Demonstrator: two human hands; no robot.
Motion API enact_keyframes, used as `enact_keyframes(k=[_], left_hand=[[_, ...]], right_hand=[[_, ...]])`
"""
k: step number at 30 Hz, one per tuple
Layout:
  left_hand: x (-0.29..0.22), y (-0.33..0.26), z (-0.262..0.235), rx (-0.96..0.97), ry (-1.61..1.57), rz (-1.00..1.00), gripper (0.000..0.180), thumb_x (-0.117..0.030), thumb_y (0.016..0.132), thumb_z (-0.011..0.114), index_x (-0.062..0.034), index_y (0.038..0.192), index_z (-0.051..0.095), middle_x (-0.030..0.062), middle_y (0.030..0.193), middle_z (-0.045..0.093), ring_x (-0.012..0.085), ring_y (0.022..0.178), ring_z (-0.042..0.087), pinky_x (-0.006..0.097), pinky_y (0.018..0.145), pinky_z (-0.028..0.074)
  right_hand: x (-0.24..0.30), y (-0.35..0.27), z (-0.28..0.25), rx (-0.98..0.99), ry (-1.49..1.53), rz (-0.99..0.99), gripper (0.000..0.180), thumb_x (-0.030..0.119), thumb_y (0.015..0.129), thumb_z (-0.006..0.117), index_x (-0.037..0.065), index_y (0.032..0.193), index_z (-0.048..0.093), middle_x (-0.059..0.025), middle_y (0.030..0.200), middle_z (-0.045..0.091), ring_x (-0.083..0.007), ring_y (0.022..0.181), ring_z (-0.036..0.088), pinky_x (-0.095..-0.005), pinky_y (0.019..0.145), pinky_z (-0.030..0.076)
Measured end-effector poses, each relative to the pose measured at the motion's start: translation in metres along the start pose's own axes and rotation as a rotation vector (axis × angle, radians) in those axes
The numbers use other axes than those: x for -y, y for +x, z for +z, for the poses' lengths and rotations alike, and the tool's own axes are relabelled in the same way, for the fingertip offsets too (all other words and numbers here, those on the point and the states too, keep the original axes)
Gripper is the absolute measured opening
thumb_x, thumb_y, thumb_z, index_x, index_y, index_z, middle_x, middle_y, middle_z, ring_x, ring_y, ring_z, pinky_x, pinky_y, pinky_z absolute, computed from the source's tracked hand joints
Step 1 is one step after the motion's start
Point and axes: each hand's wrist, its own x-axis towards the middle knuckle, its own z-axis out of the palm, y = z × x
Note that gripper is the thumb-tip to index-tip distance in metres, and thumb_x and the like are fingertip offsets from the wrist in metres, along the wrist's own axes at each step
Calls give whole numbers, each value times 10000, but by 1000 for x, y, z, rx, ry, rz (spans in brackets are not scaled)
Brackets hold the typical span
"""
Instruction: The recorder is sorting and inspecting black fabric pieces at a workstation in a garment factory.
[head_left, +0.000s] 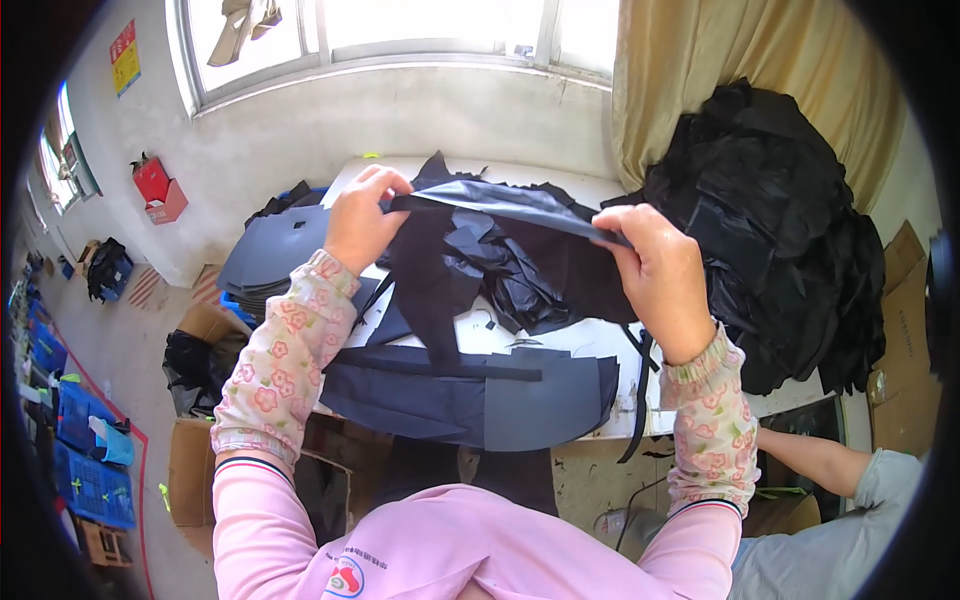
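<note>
Raised over the table, a strip of dark fabric (500, 202) stretches between my two hands. My left hand (362, 215) pinches one end of it, thumb and fingers closed. The other end is gripped by my right hand (655, 270). A loose black cloth panel (430, 285) hangs below the strip; whether it joins the strip I cannot tell. Nearer to me on the white table (468, 335) lie flat dark fabric pieces (400, 395) with a grey stiff panel (540, 400) at their right. Crumpled shiny black material (510, 270) sits behind them.
A tall heap of black fabric (780, 230) fills the table's right side. Grey panels (265, 250) are stacked at the left. Another person's arm (815, 460) reaches in at lower right. Cardboard boxes (195, 470) and blue crates (90, 480) stand on the floor at left.
</note>
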Motion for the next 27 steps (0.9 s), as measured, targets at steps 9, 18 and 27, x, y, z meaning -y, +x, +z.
enact_keyframes(k=[9,18,27], left_hand=[[54,-65,-33,259,157,155,192,-71,691,743,-64,797,582,89,955,651,310,973,616,428,914,458],[41,-125,-110,954,5,-251,246,17,652,709,-29,802,518,98,716,568,277,676,569,350,683,481],[89,-163,-92,1276,40,-227,193,-111,749,756,14,862,663,161,795,654,324,769,645,386,700,501]], right_hand=[[5,-53,-25,533,308,251,210,171,782,780,24,884,671,-118,781,661,-302,678,640,-333,594,489],[6,-122,-21,1056,958,430,212,162,845,766,-9,907,655,-79,723,617,-154,640,563,-288,621,455],[-47,-192,32,1136,854,658,248,185,844,766,-13,889,624,-20,732,605,-62,717,512,-280,674,453]])
